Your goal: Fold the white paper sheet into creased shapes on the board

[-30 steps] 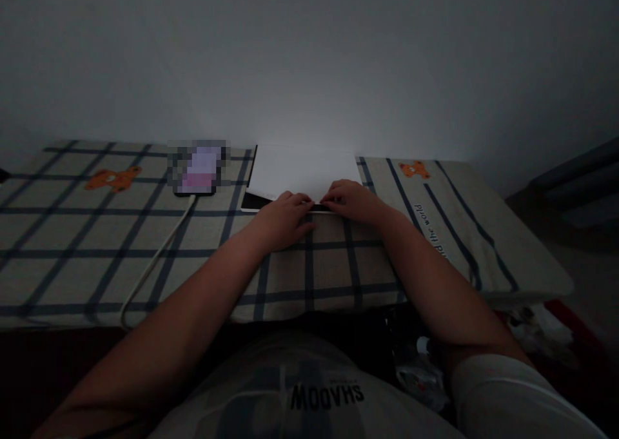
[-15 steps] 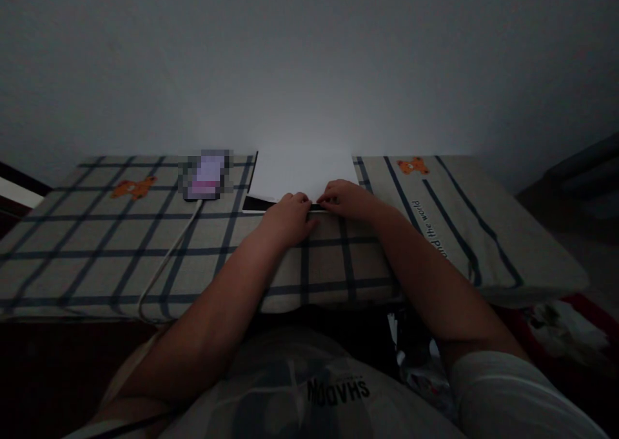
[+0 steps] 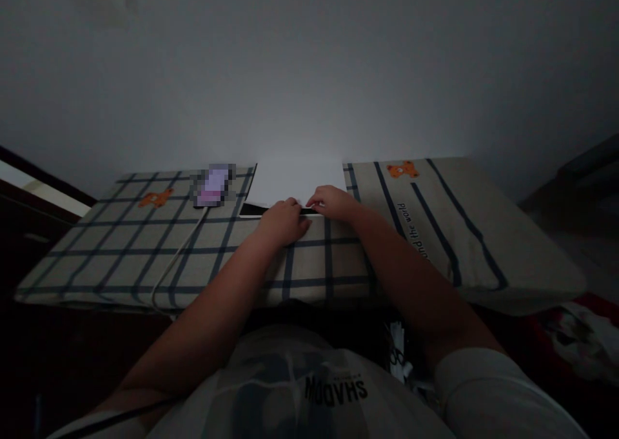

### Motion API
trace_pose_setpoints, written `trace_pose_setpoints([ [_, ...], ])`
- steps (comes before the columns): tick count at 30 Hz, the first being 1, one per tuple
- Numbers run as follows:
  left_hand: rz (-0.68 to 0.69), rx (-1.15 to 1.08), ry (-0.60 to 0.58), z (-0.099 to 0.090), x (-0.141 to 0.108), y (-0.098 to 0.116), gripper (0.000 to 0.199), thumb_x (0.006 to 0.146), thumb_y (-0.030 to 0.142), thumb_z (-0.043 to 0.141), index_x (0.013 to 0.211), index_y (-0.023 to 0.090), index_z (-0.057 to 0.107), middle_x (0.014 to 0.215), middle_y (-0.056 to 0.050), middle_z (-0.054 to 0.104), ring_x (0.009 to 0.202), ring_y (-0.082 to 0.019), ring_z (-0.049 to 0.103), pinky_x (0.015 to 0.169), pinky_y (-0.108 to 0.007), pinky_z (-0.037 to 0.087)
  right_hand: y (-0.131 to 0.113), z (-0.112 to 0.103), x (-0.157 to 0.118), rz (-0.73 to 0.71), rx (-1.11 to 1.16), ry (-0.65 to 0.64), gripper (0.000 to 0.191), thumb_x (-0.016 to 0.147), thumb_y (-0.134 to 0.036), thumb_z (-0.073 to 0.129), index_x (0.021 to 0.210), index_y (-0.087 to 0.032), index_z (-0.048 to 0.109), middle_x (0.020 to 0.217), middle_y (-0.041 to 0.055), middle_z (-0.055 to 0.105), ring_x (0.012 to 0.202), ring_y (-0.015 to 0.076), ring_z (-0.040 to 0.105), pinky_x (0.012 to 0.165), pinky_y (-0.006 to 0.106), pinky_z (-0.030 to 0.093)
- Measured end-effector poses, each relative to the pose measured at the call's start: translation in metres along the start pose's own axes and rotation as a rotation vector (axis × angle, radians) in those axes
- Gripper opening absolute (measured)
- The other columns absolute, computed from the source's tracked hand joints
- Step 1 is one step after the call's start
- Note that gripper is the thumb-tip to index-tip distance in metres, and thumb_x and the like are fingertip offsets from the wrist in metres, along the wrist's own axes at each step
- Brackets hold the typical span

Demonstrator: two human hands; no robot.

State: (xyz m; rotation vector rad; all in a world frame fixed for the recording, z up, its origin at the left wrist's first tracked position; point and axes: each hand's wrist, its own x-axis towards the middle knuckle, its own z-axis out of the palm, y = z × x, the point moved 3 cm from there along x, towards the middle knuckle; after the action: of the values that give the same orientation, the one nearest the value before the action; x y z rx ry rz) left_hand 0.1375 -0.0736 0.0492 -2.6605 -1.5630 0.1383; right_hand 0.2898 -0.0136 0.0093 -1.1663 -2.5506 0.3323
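A white sheet, like paper (image 3: 300, 178), lies over a black layer (image 3: 254, 211) with a pale edge near the back of the table. Its near left edge lifts slightly, baring the black beneath. My left hand (image 3: 285, 223) rests at the near edge, fingertips bent over it, thumb apart on the cloth side. Just to its right, my right hand (image 3: 333, 202) pinches the sheet's near edge between thumb and fingers. A narrow dark gap shows between the two hands. What lies under the fingertips is hidden.
A phone (image 3: 213, 187), partly pixelated, lies left of the sheet with a white cable (image 3: 178, 252) running off the front edge. A checked cloth (image 3: 120, 245) with bear prints covers the table. The wall (image 3: 300, 71) stands directly behind. Scissors (image 3: 396, 356) show below the table.
The view has shifted a little, so the table and hands appear slightly moved. Both hands stay at the sheet's near edge; the right hand's fingers are pinched a bit closer to the left hand.
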Motion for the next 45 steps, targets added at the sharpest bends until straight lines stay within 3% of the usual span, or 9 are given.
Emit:
trace_pose_setpoints([
  [9, -0.135, 0.025, -0.040, 0.002, 0.003, 0.016, 0.047, 0.098, 0.044, 0.047, 0.131, 0.014, 0.062, 0.128, -0.018, 0.065, 0.110, -0.031, 0.069, 0.089, -0.038, 0.054, -0.005, -0.004, 0.000, 0.087, 0.005, 0.004, 0.028, 0.096, -0.023, 0.059, 0.115, -0.016, 0.078, 0.111, 0.0116, 0.074, 0.103, 0.0215, 0.065, 0.089, 0.030, 0.045],
  [18, -0.111, 0.008, -0.014, 0.006, -0.004, 0.018, 0.050, 0.099, 0.040, 0.046, 0.136, 0.008, 0.059, 0.133, -0.019, 0.063, 0.117, -0.031, 0.066, 0.098, -0.039, 0.051, -0.002, -0.006, -0.002, 0.108, 0.046, 0.019, 0.025, 0.093, -0.020, 0.063, 0.112, -0.015, 0.078, 0.109, 0.0129, 0.074, 0.100, 0.0205, 0.066, 0.088, 0.030, 0.046],
  [23, -0.025, -0.047, 0.022, 0.010, -0.007, -0.002, 0.048, 0.100, 0.042, 0.047, 0.135, 0.012, 0.062, 0.141, -0.015, 0.062, 0.120, -0.028, 0.065, 0.104, -0.037, 0.049, 0.005, -0.004, 0.000, 0.070, 0.075, 0.000, 0.024, 0.090, -0.018, 0.063, 0.106, -0.014, 0.081, 0.102, 0.0120, 0.076, 0.095, 0.0201, 0.066, 0.085, 0.030, 0.047],
  [28, 0.147, -0.160, 0.092, 0.023, -0.011, -0.033, 0.051, 0.103, 0.040, 0.044, 0.140, 0.009, 0.060, 0.146, -0.015, 0.060, 0.137, -0.025, 0.055, 0.117, -0.035, 0.040, 0.008, -0.005, -0.005, 0.078, 0.096, 0.022, 0.022, 0.089, -0.019, 0.064, 0.100, -0.018, 0.082, 0.102, 0.0096, 0.077, 0.096, 0.0205, 0.066, 0.088, 0.032, 0.048],
  [32, 0.292, -0.212, 0.096, 0.032, -0.014, -0.053, 0.050, 0.103, 0.037, 0.045, 0.144, 0.010, 0.056, 0.151, -0.014, 0.056, 0.139, -0.023, 0.052, 0.118, -0.036, 0.039, 0.010, -0.007, -0.011, 0.118, 0.134, 0.008, 0.020, 0.090, -0.023, 0.065, 0.099, -0.020, 0.082, 0.099, 0.0095, 0.077, 0.092, 0.0210, 0.066, 0.083, 0.033, 0.049],
  [37, 0.455, -0.212, 0.060, 0.030, -0.015, -0.067, 0.052, 0.103, 0.035, 0.047, 0.147, 0.009, 0.054, 0.155, -0.014, 0.052, 0.141, -0.023, 0.050, 0.120, -0.034, 0.037, 0.010, -0.008, -0.016, 0.176, 0.228, 0.008, 0.018, 0.092, -0.028, 0.066, 0.098, -0.020, 0.081, 0.099, 0.0090, 0.076, 0.092, 0.0206, 0.068, 0.084, 0.033, 0.050],
  [45, 0.486, -0.192, 0.032, 0.022, -0.002, -0.083, 0.046, 0.104, 0.037, 0.043, 0.144, 0.020, 0.059, 0.146, -0.009, 0.062, 0.133, -0.023, 0.058, 0.111, -0.037, 0.046, 0.001, -0.013, -0.011, 0.384, 0.297, -0.028, 0.020, 0.090, -0.033, 0.068, 0.097, -0.018, 0.079, 0.090, 0.0079, 0.076, 0.080, 0.0185, 0.067, 0.074, 0.030, 0.049],
])
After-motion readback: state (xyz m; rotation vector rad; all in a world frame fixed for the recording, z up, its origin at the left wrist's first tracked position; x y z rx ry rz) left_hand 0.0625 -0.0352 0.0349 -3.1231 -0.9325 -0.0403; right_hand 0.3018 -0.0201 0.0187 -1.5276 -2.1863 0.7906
